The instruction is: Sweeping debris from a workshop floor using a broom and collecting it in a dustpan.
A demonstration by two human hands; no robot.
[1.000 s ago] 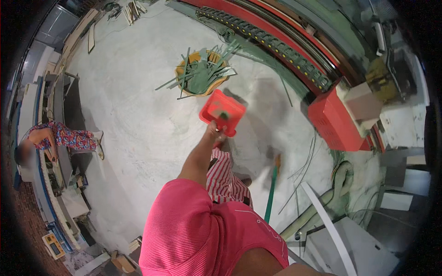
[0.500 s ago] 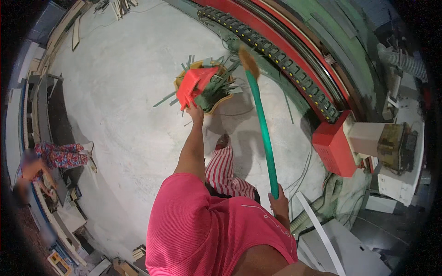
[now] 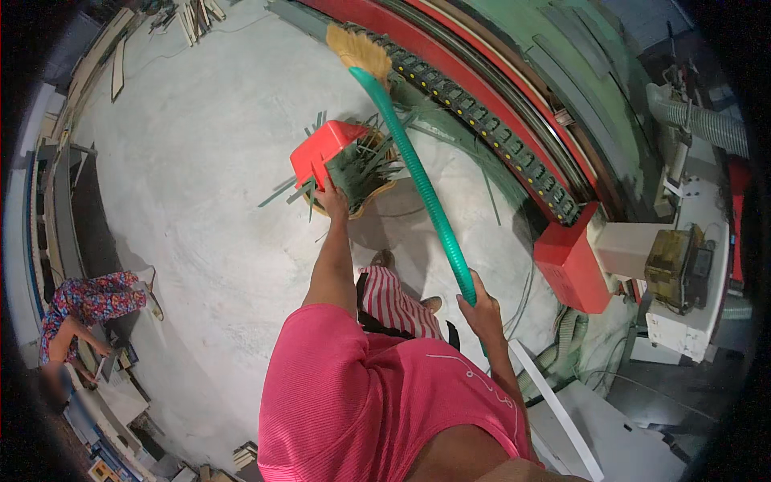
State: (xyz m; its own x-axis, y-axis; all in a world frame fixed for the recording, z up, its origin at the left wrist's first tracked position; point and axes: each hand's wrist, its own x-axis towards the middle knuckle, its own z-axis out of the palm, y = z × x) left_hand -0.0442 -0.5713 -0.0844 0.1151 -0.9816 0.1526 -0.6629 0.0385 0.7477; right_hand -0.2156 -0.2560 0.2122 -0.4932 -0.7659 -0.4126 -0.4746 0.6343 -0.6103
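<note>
Two hands full: my left hand (image 3: pixel 331 195) now tips the red dustpan (image 3: pixel 323 150) over the basket (image 3: pixel 361 173) of green strips, while my right hand (image 3: pixel 479 301) grips the green broom (image 3: pixel 418 173), raised beside that basket.

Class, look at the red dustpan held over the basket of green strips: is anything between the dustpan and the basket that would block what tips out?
Nothing visible does. The left hand holds the red dustpan tilted directly over the basket. The broom, in the right hand, passes beside the basket's right rim, not between them.
</note>
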